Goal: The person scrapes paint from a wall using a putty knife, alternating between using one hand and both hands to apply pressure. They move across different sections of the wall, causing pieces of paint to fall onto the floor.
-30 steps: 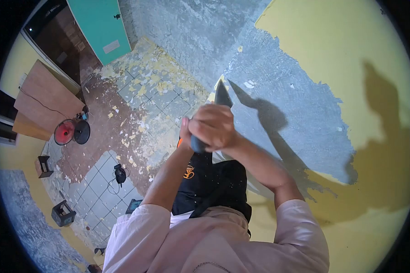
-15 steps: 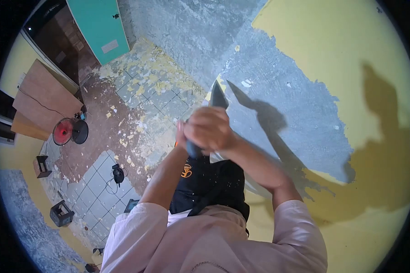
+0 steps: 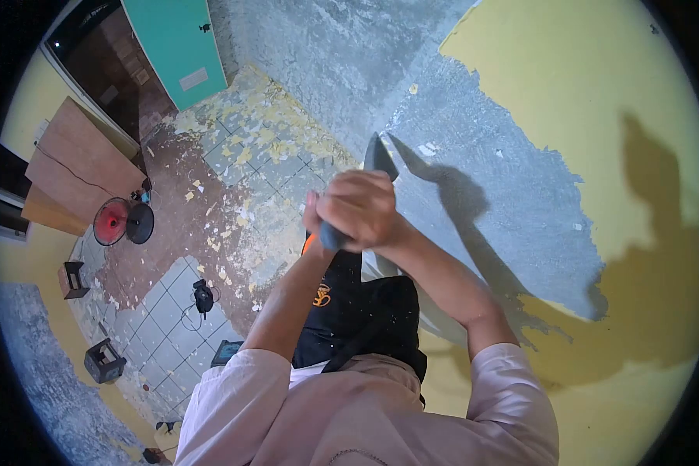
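Note:
My right hand (image 3: 357, 208) is closed round the grey handle of a scraper (image 3: 380, 159). Its dark blade points up and away, the tip close to the bare grey wall (image 3: 512, 210) near the corner. The handle's butt sticks out below my fist. My left hand (image 3: 311, 213) is pressed in behind the right one at the same handle. Only its thumb side shows and its other fingers are hidden. Ragged yellow paint (image 3: 598, 93) borders the bared patch, and my arms' shadows fall across it.
Paint flakes (image 3: 268, 144) litter the tiled floor to the left. A red-and-black round fan (image 3: 113, 221) stands by leaning wooden boards (image 3: 81, 163). A black tool with a cord (image 3: 202, 297) and small stools (image 3: 105, 361) are lower left. A green door (image 3: 175, 50) stands at the back.
The view has shifted slightly, so the room sits a little to the right. Both hands keep their hold, and the scraper blade has turned to show a broader face near the wall.

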A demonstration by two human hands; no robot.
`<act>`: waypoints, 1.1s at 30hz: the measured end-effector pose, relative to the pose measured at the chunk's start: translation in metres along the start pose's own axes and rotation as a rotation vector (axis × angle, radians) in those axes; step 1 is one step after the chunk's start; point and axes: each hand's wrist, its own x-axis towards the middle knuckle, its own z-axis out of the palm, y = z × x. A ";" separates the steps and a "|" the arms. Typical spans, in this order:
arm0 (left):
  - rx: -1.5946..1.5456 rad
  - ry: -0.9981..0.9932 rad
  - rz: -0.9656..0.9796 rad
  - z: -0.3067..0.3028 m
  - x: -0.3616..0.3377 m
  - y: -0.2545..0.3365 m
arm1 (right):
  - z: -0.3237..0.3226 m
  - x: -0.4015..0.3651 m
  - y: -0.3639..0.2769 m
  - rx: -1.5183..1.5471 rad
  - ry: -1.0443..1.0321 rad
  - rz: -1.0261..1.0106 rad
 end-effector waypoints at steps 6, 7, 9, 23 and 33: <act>0.558 -0.019 -0.052 -0.028 0.023 0.001 | -0.005 -0.013 0.003 0.006 -0.084 -0.024; 0.757 -0.046 -0.059 -0.032 0.025 0.000 | -0.007 -0.011 0.002 0.043 -0.145 0.011; 1.158 -0.098 -0.064 -0.038 0.028 -0.001 | -0.017 -0.009 -0.005 0.000 -0.048 -0.005; -0.110 0.641 -0.332 0.006 -0.002 0.008 | -0.010 -0.002 0.006 0.180 -0.120 -0.057; 0.968 0.122 -0.041 -0.068 0.003 -0.024 | -0.008 0.001 0.006 0.188 -0.109 -0.055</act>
